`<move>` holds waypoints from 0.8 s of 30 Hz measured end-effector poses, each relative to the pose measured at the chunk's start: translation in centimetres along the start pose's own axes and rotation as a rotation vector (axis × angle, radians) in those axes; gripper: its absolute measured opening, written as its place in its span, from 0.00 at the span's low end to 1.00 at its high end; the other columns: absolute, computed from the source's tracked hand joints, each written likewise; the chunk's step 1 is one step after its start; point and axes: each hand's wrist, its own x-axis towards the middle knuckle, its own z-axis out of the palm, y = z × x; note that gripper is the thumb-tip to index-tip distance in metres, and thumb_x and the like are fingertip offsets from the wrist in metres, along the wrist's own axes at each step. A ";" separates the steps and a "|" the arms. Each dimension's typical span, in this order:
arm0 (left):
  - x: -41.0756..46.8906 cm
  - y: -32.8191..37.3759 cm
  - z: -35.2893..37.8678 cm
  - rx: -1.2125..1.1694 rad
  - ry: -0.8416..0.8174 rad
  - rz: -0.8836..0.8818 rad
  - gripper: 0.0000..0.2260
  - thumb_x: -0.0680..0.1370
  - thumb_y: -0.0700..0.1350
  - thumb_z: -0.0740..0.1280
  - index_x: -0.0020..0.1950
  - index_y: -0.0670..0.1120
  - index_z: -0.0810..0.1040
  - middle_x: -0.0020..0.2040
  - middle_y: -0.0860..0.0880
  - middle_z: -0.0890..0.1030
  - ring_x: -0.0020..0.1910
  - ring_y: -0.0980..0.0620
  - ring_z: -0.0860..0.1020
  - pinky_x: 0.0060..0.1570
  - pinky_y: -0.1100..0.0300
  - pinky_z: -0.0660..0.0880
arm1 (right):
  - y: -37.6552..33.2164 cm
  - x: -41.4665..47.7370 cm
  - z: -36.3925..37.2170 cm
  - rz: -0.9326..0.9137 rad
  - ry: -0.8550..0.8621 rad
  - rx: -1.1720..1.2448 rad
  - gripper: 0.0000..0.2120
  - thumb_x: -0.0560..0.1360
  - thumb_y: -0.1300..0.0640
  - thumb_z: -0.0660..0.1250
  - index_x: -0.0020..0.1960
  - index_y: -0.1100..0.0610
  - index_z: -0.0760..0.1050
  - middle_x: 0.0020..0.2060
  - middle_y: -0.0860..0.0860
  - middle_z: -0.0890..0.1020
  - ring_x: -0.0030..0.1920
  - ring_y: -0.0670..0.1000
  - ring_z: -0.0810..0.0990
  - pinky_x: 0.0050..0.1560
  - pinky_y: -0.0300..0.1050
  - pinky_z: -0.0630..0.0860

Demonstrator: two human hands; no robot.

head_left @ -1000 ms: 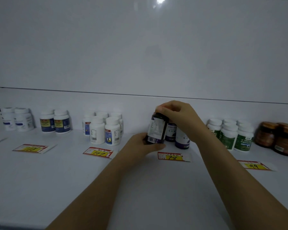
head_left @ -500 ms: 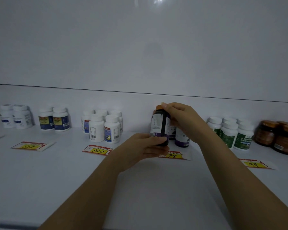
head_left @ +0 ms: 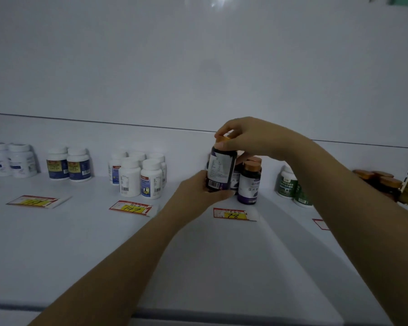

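A dark purple bottle [head_left: 220,170] with a white label, a barcode and an orange cap is lifted above the white shelf [head_left: 80,243], near its middle. My left hand [head_left: 198,189] grips the bottle's lower body from the left. My right hand [head_left: 247,137] pinches its orange cap from above. Behind and to the right of it stand matching purple bottles [head_left: 249,184] with orange caps. A red and yellow price tag [head_left: 233,214] marked 78 lies on the shelf just below the held bottle.
Along the back wall stand white bottles [head_left: 12,160] at far left, blue-labelled bottles [head_left: 68,165], several white bottles [head_left: 139,175], green-labelled bottles [head_left: 290,184] and brown jars [head_left: 384,182] at far right. Price tags [head_left: 130,207] lie in front of the groups.
Both hands have raised the purple bottle higher off the shelf and brought it upright. The view has shifted slightly, with my right arm now covering more of the green bottles.
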 end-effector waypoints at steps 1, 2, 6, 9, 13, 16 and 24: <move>0.0 0.5 -0.3 0.107 -0.047 -0.001 0.26 0.74 0.58 0.67 0.69 0.50 0.68 0.64 0.51 0.76 0.58 0.53 0.75 0.53 0.64 0.67 | -0.2 0.0 -0.2 0.011 0.009 -0.034 0.13 0.76 0.54 0.68 0.59 0.55 0.75 0.53 0.51 0.79 0.49 0.51 0.81 0.47 0.46 0.82; 0.0 0.9 -0.7 0.248 -0.092 -0.008 0.27 0.75 0.60 0.65 0.70 0.49 0.68 0.65 0.49 0.75 0.61 0.51 0.74 0.54 0.61 0.67 | -0.4 -0.2 -0.4 0.020 0.024 -0.060 0.13 0.75 0.54 0.68 0.58 0.56 0.75 0.52 0.51 0.78 0.49 0.51 0.81 0.47 0.47 0.82; 0.6 1.4 -2.1 0.790 -0.193 -0.067 0.28 0.76 0.64 0.59 0.66 0.45 0.71 0.61 0.44 0.76 0.58 0.46 0.74 0.55 0.55 0.71 | -0.4 -1.2 -0.2 0.009 0.111 -0.230 0.12 0.74 0.51 0.69 0.55 0.54 0.74 0.46 0.47 0.75 0.44 0.47 0.77 0.38 0.37 0.78; 0.8 1.1 -2.3 0.897 -0.226 -0.109 0.23 0.77 0.61 0.61 0.59 0.43 0.74 0.54 0.46 0.77 0.50 0.48 0.73 0.50 0.55 0.71 | -0.2 -2.1 0.4 0.014 0.132 -0.416 0.15 0.74 0.48 0.68 0.56 0.55 0.74 0.48 0.48 0.75 0.46 0.48 0.73 0.36 0.36 0.70; 0.0 0.8 -1.9 0.839 -0.239 -0.146 0.23 0.77 0.59 0.63 0.61 0.43 0.73 0.57 0.45 0.77 0.49 0.49 0.74 0.49 0.57 0.72 | -0.1 -3.1 1.1 0.064 0.112 -0.398 0.15 0.74 0.50 0.69 0.57 0.58 0.73 0.46 0.49 0.74 0.42 0.48 0.74 0.33 0.35 0.73; -1.2 0.8 -2.0 0.819 -0.242 -0.156 0.23 0.77 0.59 0.62 0.63 0.42 0.72 0.58 0.44 0.77 0.53 0.48 0.75 0.51 0.57 0.72 | -0.8 -3.5 1.4 0.055 0.107 -0.373 0.15 0.75 0.50 0.69 0.56 0.58 0.73 0.43 0.49 0.74 0.37 0.45 0.74 0.31 0.35 0.74; -5.3 -0.9 -8.5 0.836 -0.148 -0.294 0.18 0.77 0.59 0.63 0.52 0.43 0.75 0.43 0.47 0.72 0.43 0.48 0.73 0.52 0.54 0.74 | -7.8 -2.3 3.7 -0.128 0.044 -0.355 0.15 0.74 0.51 0.69 0.56 0.60 0.75 0.46 0.52 0.76 0.36 0.47 0.77 0.40 0.41 0.80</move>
